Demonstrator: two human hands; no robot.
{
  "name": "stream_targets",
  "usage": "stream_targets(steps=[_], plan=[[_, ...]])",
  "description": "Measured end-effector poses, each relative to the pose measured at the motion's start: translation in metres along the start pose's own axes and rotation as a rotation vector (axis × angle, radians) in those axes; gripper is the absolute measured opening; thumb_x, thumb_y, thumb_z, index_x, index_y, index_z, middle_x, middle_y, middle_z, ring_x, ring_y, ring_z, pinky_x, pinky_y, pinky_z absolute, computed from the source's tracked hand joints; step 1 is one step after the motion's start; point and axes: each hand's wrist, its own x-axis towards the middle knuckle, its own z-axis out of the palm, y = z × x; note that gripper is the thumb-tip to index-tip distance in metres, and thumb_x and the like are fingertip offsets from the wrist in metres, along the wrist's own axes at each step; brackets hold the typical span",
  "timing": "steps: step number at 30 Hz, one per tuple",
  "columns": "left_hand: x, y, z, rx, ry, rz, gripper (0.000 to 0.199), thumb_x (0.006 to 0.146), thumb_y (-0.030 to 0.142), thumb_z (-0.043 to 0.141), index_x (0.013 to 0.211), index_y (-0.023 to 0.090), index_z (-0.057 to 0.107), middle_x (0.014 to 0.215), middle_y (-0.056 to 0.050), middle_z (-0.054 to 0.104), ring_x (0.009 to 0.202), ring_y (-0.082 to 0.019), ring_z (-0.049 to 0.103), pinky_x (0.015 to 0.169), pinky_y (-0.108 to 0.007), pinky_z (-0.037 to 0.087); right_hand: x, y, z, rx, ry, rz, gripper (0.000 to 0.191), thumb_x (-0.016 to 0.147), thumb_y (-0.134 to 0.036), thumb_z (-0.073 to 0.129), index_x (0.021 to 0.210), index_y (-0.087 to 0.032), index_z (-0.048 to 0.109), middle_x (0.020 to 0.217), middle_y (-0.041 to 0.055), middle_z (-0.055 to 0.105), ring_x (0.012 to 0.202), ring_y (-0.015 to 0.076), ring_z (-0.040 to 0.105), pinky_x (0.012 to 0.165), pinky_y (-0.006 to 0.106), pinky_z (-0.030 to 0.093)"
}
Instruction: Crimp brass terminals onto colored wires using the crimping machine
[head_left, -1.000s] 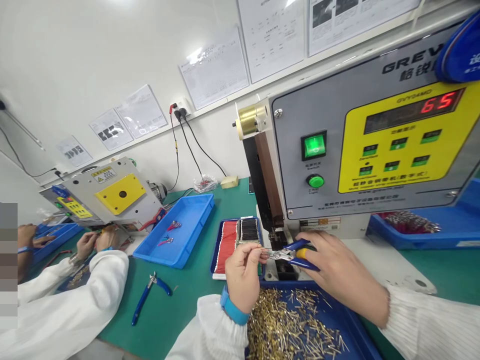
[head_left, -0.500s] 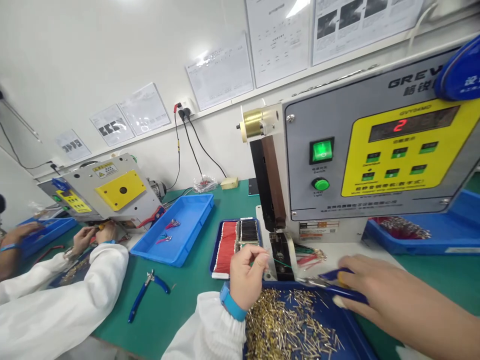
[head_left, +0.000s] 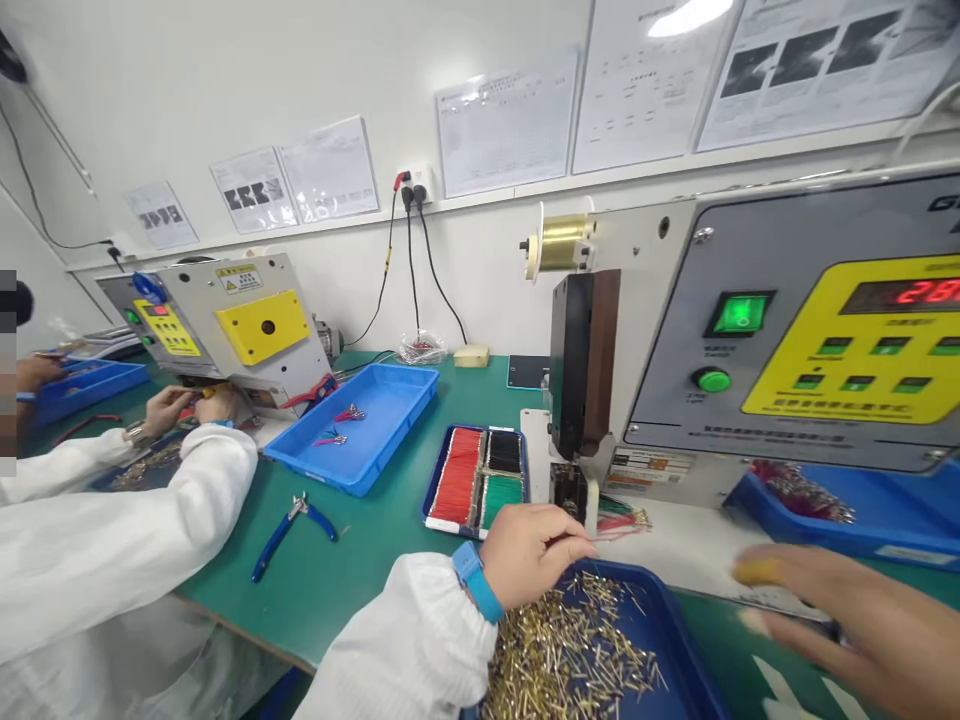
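My left hand (head_left: 536, 555), with a blue wrist strap (head_left: 478, 582), is closed in a pinch in front of the machine's press head (head_left: 568, 488). What lies between its fingertips is too small to make out. Below it, a dark blue tray (head_left: 682, 640) holds many loose brass-coloured metal pins (head_left: 570, 650). Over the right part of the bench, my right hand (head_left: 847, 620) is smeared by motion, a yellow cover on one finger. Thumb and forefinger look apart; a dark object shows beneath the palm, its kind unclear. Red and green wires (head_left: 622, 518) lie beside the press head.
A tray of sorted red, black and green wires (head_left: 457, 480) stands left of the machine (head_left: 675, 400). Further left are blue-handled cutters (head_left: 292, 530), a blue bin (head_left: 360, 400) and a co-worker's sleeves (head_left: 202, 490) at another machine. Another blue bin (head_left: 885, 540) stands right.
The blue-handled pliers previously in my right hand no longer show clearly; that hand has moved right. The green wire at my left fingertips is gone from view. The display reads higher; the view has shifted.
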Motion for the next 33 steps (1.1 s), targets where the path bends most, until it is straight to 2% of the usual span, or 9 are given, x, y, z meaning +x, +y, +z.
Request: stream_targets(steps=[2,4,7,11,15,19,23,28,33], plan=[[0.0,0.001,-0.001,-0.019,0.008,-0.01,0.019,0.087,0.032,0.06,0.082,0.017,0.071,0.081,-0.001,0.068,0.076,-0.009,0.061,0.072,-0.016,0.044,0.035,-0.06,-0.005,0.044,-0.202,-0.032,0.023,0.078,-0.045,0.06,0.089,-0.028,0.071,0.092,0.0101,0.069,0.082,0.034,0.064,0.072,0.045,0.052],[0.001,0.003,-0.002,-0.033,0.023,-0.03,0.019,0.087,0.031,0.06,0.081,0.017,0.071,0.079,-0.001,0.068,0.074,-0.009,0.061,0.071,-0.017,0.044,0.07,-0.104,-0.006,0.138,-0.346,-0.09,0.026,0.078,-0.036,0.058,0.097,-0.022,0.068,0.094,0.0086,0.068,0.086,0.0306,0.063,0.074,0.039,0.05],[0.002,0.005,-0.003,-0.032,0.069,-0.088,0.02,0.086,0.031,0.061,0.079,0.016,0.071,0.074,-0.001,0.067,0.069,-0.009,0.059,0.068,-0.019,0.043,0.107,-0.129,0.002,0.38,-0.585,-0.112,0.016,0.074,-0.023,0.056,0.087,-0.019,0.064,0.074,0.0015,0.065,0.065,0.02,0.059,0.055,0.026,0.042],[0.004,0.004,-0.005,-0.064,0.111,-0.181,0.02,0.085,0.032,0.061,0.077,0.016,0.071,0.067,0.0,0.065,0.062,-0.009,0.056,0.061,-0.019,0.041,0.122,-0.118,0.021,0.615,-0.663,-0.105,0.008,0.072,-0.022,0.06,0.078,-0.018,0.058,0.064,-0.0025,0.055,0.055,0.0141,0.048,0.049,0.023,0.033],[0.004,0.004,-0.005,-0.07,0.112,-0.24,0.017,0.083,0.03,0.064,0.075,0.017,0.071,0.065,0.0,0.064,0.06,-0.009,0.055,0.06,-0.018,0.04,0.115,-0.107,0.035,0.842,-0.621,-0.043,0.02,0.073,-0.031,0.067,0.087,-0.017,0.061,0.07,-0.0007,0.056,0.06,0.0147,0.051,0.053,0.023,0.038],[0.004,0.007,-0.004,-0.008,0.127,-0.232,0.016,0.083,0.03,0.064,0.075,0.018,0.071,0.068,0.0,0.065,0.064,-0.009,0.056,0.062,-0.019,0.04,0.107,-0.108,0.039,0.984,-0.583,0.036,0.028,0.071,-0.035,0.072,0.092,-0.018,0.063,0.076,0.0008,0.059,0.066,0.0156,0.054,0.058,0.024,0.043],[0.002,0.006,0.0,-0.025,0.126,-0.204,0.016,0.083,0.029,0.064,0.074,0.017,0.07,0.066,0.001,0.064,0.063,-0.008,0.055,0.062,-0.018,0.04,0.105,-0.108,0.038,1.087,-0.603,0.104,0.027,0.068,-0.031,0.073,0.09,-0.019,0.063,0.071,-0.0022,0.056,0.058,0.0124,0.049,0.05,0.021,0.037],[0.009,0.005,-0.01,0.129,0.304,-0.024,0.019,0.089,0.026,0.057,0.076,0.015,0.066,0.073,-0.001,0.062,0.071,-0.008,0.056,0.068,-0.019,0.042,0.108,-0.095,0.028,1.167,-0.586,0.11,0.027,0.064,-0.029,0.074,0.087,-0.018,0.066,0.072,-0.0012,0.059,0.058,0.0121,0.05,0.051,0.022,0.038],[0.052,0.009,-0.045,0.432,0.549,0.26,0.02,0.094,0.023,0.047,0.081,0.015,0.06,0.079,-0.003,0.056,0.078,-0.011,0.051,0.073,-0.023,0.041,0.111,-0.077,0.023,1.196,-0.428,0.241,0.026,0.062,-0.032,0.076,0.081,-0.017,0.066,0.065,-0.0018,0.058,0.055,0.0125,0.054,0.05,0.023,0.043]])
